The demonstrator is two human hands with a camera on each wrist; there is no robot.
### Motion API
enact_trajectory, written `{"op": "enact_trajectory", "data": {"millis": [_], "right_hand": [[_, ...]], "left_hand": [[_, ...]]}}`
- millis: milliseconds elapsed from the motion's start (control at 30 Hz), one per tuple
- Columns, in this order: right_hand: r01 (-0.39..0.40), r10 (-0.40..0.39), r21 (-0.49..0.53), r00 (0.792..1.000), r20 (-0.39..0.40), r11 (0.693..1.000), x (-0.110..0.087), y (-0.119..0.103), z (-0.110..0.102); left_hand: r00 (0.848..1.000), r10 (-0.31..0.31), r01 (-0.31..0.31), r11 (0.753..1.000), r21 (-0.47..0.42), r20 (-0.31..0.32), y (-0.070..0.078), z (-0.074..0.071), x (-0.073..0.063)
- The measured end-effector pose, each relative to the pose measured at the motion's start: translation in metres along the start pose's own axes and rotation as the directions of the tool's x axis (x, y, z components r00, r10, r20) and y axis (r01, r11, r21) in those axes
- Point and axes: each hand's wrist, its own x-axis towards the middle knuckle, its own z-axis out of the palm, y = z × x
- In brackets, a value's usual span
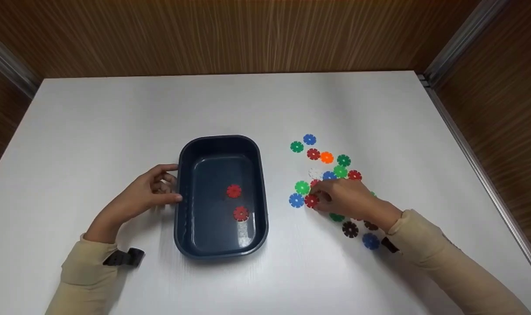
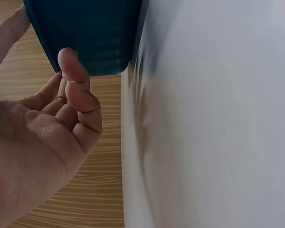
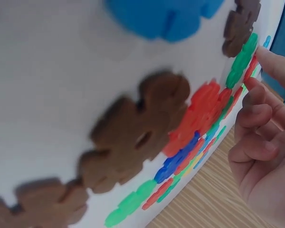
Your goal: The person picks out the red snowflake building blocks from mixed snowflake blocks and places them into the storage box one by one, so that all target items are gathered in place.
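Observation:
A dark blue plastic tray (image 1: 221, 252) stands on the table, and two red notched plastic discs (image 1: 234, 191) lie inside it. At the tray's left side is my left hand (image 1: 145, 192), its thumb and forefinger extended against the outer wall and the other fingers bent loosely. To the right of the tray lie scattered notched discs in several colours. My right hand (image 1: 346, 197) is down among them, thumb and forefinger at opposite edges of a red disc (image 1: 311, 201), pinching it close to the table. In the right wrist view those fingertips meet a red edge. My right hand hides some discs.
Near the right hand lie a light green disc (image 1: 302, 187), a blue disc (image 1: 296, 200) and a dark brown disc (image 1: 350, 229). An orange disc (image 1: 326, 157) lies farther back. The white table (image 1: 117, 113) meets wood-grain panels (image 1: 230, 35) behind.

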Motion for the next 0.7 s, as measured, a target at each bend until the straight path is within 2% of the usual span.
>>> {"op": "enact_trajectory", "data": {"millis": [467, 700], "right_hand": [[-0.015, 0.015, 0.015, 0.999, 0.034, 1.000, 0.0013, -0.0020, 0.0009], [0.069, -0.069, -0.014, 0.997, -0.019, 0.998, 0.0000, -0.0035, 0.0040]], "left_hand": [[1.000, 0.010, -0.010, 1.000, 0.016, -0.006, 0.0012, -0.0002, 0.0010], [1.000, 0.027, -0.027, 0.999, 0.022, -0.006, 0.0015, -0.0002, 0.0008]]}}
